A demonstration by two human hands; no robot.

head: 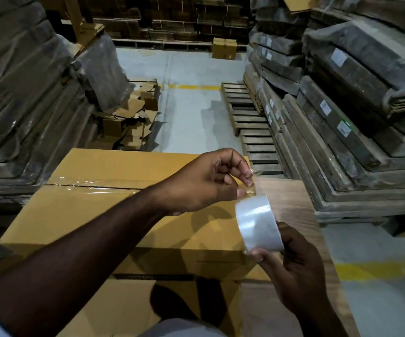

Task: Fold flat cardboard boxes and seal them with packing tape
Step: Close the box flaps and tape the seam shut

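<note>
Right hand (293,261) grips the clear packing tape roll (259,223) at the near right, thumb and fingers clamped on its rim. Left hand (206,181) pinches the loose tape end (253,177) just beyond the roll (film barely visible). Closed cardboard box (94,215) lies under both hands, its centre seam (89,186) taped. It rests on another carton (128,305). Wooden pallets (252,132) far right.

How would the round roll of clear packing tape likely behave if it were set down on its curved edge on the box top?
The round roll of clear packing tape would probably roll, as it is a short cylinder. Its glossy surface looks smooth, so perhaps slippery. The right hand holds it with fingertips alone, suggesting it is light. The left hand pinches its loose end, which looks thin and floppy.
</note>
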